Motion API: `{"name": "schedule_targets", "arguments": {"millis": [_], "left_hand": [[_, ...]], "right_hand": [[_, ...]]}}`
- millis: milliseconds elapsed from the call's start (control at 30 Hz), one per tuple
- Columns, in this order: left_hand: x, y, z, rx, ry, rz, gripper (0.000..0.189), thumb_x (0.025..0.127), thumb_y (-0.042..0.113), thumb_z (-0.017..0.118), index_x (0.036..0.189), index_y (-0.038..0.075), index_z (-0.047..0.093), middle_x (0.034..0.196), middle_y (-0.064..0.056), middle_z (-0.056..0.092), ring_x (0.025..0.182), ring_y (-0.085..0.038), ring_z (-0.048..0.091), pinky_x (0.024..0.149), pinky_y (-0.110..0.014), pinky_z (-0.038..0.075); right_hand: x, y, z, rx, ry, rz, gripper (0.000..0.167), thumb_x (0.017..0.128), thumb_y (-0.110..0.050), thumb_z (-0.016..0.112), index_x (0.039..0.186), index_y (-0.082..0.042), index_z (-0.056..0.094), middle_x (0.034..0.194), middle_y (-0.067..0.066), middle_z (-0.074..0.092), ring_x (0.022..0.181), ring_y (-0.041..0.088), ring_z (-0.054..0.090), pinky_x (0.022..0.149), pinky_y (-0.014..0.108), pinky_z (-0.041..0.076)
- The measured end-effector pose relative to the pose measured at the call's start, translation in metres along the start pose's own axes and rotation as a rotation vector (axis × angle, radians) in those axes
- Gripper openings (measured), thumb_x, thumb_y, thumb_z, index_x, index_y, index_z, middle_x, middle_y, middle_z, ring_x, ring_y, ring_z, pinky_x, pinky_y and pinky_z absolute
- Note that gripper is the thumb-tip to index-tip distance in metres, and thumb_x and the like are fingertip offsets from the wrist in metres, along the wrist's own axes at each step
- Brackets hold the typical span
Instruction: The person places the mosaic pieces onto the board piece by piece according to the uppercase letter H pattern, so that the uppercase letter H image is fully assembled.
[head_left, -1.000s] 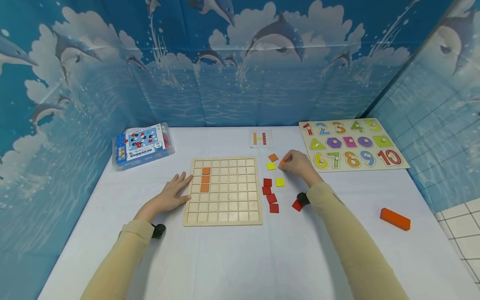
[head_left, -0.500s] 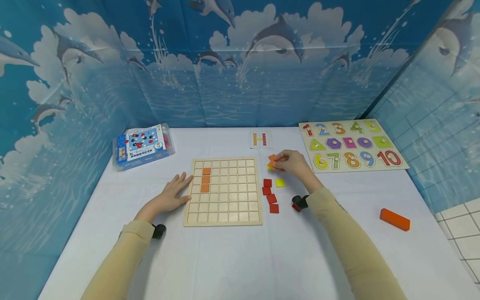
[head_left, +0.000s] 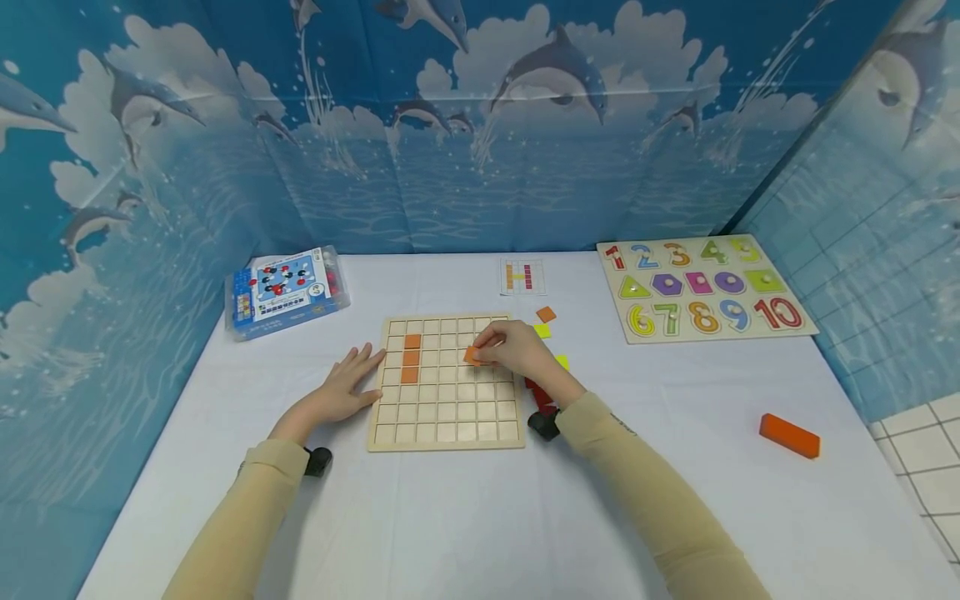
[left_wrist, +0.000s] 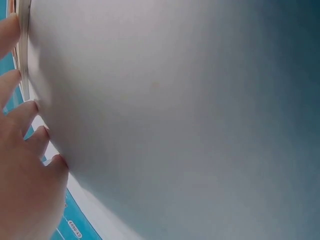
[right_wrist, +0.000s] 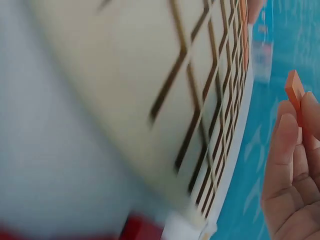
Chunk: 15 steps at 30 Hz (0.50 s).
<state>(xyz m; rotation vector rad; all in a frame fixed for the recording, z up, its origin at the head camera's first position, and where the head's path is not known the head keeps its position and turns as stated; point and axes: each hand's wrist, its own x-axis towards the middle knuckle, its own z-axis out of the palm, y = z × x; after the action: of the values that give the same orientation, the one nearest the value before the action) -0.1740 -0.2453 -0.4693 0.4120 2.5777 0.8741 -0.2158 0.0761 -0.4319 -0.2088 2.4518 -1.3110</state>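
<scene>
A wooden grid board [head_left: 446,444] lies mid-table, with three orange square tiles [head_left: 411,358] in a column in its left part. My right hand [head_left: 513,346] is over the board's right half and pinches an orange tile [head_left: 471,357] between thumb and fingers. In the right wrist view that orange tile [right_wrist: 294,90] stands out past the fingertips. My left hand [head_left: 341,390] lies with spread, straight fingers, its fingertips and thumb at the board's left edge. The left wrist view shows the left fingers [left_wrist: 22,117] beside that edge.
Right of the board are an orange tile [head_left: 546,314], yellow tiles [head_left: 542,331] and red tiles [head_left: 542,398], partly hidden by my right arm. Behind lies a pattern card [head_left: 523,277]. A number puzzle [head_left: 708,292], a plastic box [head_left: 287,292] and an orange block [head_left: 790,437] stand farther out.
My right hand has picked up an orange tile from beside the yellow ones and carried it left over the board. The left hand has stayed in place.
</scene>
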Motion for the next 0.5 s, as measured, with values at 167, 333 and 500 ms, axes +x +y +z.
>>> {"name": "schedule_targets", "arguments": {"millis": [167,333,500], "left_hand": [[0.003,-0.001,0.001,0.031,-0.011,-0.031,0.069,0.100,0.025,0.056,0.157,0.008,0.021,0.165,-0.023,0.003,0.151,-0.043,-0.007,0.120,-0.063,-0.008],[0.004,-0.001,0.001,0.052,-0.011,-0.045,0.069,0.100,0.024,0.056,0.157,0.007,0.022,0.164,-0.023,0.004,0.151,-0.045,-0.006,0.120,-0.064,-0.006],[0.004,0.001,-0.001,0.050,-0.022,-0.060,0.069,0.099,0.024,0.056,0.157,0.009,0.022,0.165,-0.022,0.004,0.151,-0.044,-0.006,0.120,-0.063,-0.005]], "right_hand": [[0.001,-0.014,0.028,0.017,-0.054,-0.036,0.009,0.086,-0.016,0.077,0.093,-0.012,0.072,0.086,0.002,0.070,0.077,0.019,0.065,0.069,0.028,0.054],[0.004,-0.024,0.051,0.032,-0.109,-0.065,0.008,0.085,-0.014,0.077,0.090,-0.012,0.071,0.081,0.000,0.069,0.074,0.014,0.063,0.068,0.023,0.052],[0.006,-0.029,0.068,-0.029,-0.131,-0.101,0.007,0.086,-0.017,0.076,0.090,-0.012,0.072,0.079,-0.002,0.068,0.070,0.009,0.057,0.064,0.020,0.045]]}}
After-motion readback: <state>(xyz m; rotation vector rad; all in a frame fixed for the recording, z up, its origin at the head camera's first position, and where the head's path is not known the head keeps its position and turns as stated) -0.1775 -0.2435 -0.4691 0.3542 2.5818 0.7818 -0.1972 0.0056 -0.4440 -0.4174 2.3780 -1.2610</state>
